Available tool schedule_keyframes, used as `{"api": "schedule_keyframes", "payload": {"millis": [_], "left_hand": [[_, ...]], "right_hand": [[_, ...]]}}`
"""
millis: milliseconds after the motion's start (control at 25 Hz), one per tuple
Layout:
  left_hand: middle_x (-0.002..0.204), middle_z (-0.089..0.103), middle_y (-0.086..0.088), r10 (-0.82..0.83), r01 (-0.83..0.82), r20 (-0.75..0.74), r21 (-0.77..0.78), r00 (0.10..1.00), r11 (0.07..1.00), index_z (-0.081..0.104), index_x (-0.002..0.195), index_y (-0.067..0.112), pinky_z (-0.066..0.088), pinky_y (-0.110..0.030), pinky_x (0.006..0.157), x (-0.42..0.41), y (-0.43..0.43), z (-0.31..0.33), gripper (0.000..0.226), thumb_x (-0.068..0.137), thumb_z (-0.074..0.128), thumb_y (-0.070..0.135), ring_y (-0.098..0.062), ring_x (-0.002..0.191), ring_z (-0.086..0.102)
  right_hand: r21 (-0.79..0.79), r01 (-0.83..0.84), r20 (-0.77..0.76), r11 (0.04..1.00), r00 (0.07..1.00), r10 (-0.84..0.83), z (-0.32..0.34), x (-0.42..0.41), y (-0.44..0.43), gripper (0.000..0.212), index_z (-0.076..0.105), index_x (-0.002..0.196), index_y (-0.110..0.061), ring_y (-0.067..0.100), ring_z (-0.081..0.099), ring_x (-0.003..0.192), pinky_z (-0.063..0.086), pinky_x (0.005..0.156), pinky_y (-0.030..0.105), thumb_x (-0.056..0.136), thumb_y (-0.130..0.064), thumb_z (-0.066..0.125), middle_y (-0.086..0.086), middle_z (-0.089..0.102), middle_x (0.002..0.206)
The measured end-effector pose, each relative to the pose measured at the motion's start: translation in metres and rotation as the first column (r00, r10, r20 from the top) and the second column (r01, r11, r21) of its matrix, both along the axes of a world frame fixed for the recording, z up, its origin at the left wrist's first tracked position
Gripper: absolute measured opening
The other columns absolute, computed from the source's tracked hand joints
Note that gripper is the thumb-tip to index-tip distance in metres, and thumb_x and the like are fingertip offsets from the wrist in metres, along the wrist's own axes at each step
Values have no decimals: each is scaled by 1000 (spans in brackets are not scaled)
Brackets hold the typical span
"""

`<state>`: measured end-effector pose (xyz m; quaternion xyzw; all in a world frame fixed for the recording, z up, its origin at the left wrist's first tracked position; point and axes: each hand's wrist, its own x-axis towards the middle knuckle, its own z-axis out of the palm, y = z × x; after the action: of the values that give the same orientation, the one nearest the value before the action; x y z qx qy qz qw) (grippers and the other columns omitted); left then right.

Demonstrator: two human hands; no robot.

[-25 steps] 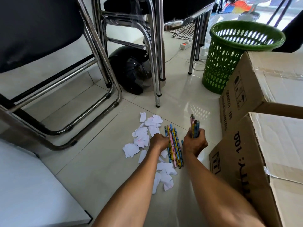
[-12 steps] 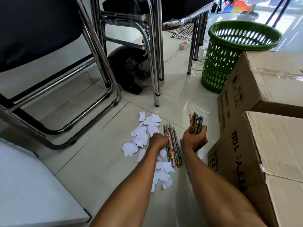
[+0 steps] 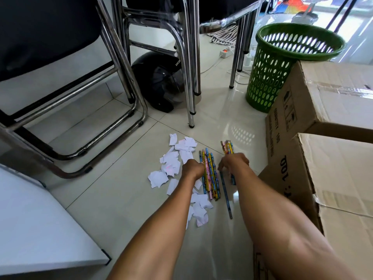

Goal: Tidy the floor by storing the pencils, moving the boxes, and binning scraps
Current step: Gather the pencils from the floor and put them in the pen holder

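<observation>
Right hand (image 3: 234,162) clutching pencil bundle (image 3: 227,147), left hand (image 3: 193,168) fisted beside floor pencils (image 3: 211,176)

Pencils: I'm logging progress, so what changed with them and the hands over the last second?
The right hand lowered its upright pencil bundle flat toward the floor, fingers reaching for a loose dark pencil. The left hand, floor pencils and paper scraps stayed put.
</observation>
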<state>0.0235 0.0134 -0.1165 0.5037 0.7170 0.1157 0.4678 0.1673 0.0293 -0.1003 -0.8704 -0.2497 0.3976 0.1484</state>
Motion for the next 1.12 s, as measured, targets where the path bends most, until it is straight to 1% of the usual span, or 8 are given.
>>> {"api": "schedule_keyframes", "payload": {"millis": [80,200,440,560,720,880,1040,1120], "left_hand": [[118,64,-21,4,-4,-25,18,1000,1000,63,114,-2,45,-30,75,5,-4,1,34,97,48,23,-35,108,62],[120,64,-20,4,-3,-36,11,999,1000,62,115,-1,45,-30,76,8,-5,1,32,97,49,21,-34,109,62],[121,64,-20,24,-24,-44,4,999,1000,62,117,-1,47,-31,78,2,-4,-1,35,98,48,25,-34,109,62],[120,65,-20,22,-22,-48,8,999,1000,63,116,-1,47,-31,78,1,-3,0,35,98,48,24,-34,108,62],[118,65,-20,23,-22,-48,9,999,1000,64,113,-2,49,-33,79,0,-3,-2,34,97,50,25,-35,107,62],[117,66,-21,35,-34,-44,23,998,999,65,111,-2,50,-34,82,-2,-3,-3,33,97,49,24,-35,107,62],[115,66,-20,34,-34,-3,-6,999,999,65,111,-1,52,-35,82,-4,-2,-1,34,97,48,25,-34,106,64],[112,67,-21,40,-40,34,-27,999,999,66,108,-2,49,-31,71,-6,-1,0,34,94,50,24,-34,103,66]], "right_hand": [[-126,-70,50,990,996,77,-4,-5,-11,47,49,74,-5,27,61,68,42,47,28,56,-16,91,9,54,71],[-191,-112,84,975,988,130,-12,-10,-21,53,46,69,-4,24,56,63,46,51,28,47,-18,92,11,51,69],[-142,-143,112,980,981,159,-12,-10,-25,48,46,68,-8,24,58,64,43,47,25,47,-19,89,9,57,75],[-125,-134,126,983,981,149,-11,-12,-27,47,47,66,-9,20,54,57,42,45,23,49,-22,89,7,56,71],[-159,-130,136,979,979,152,-4,-12,-23,39,68,71,-10,18,63,57,48,47,23,46,-23,94,5,66,68],[-178,-84,105,980,989,104,-1,-7,-20,52,55,66,-6,21,53,52,44,44,25,44,-25,98,7,58,65],[-56,-42,107,998,993,47,-3,-10,-13,36,60,69,-6,18,58,53,54,54,27,51,-15,91,7,62,64],[60,32,49,998,998,-35,-5,-10,-9,29,70,80,-6,19,65,60,54,56,26,58,-16,86,6,69,71]]}}
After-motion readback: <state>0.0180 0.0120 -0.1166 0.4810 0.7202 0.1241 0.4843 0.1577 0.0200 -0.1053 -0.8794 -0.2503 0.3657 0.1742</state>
